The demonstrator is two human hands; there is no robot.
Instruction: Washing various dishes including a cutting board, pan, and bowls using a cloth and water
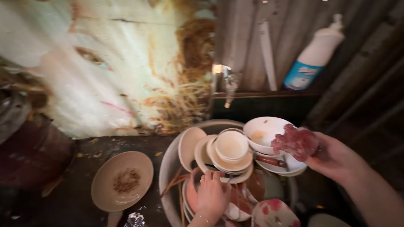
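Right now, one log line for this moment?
left hand: on dishes in basin | right hand: holds red scrubber | dirty plate: beside basin

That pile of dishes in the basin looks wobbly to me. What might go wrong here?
The bowls and plates are stacked unevenly in the basin, some tilted, so they may slide or chip as the left hand reaches among them. The right hand holds a red scrubber beside a white bowl perched high on the pile; a nudge might tip it.
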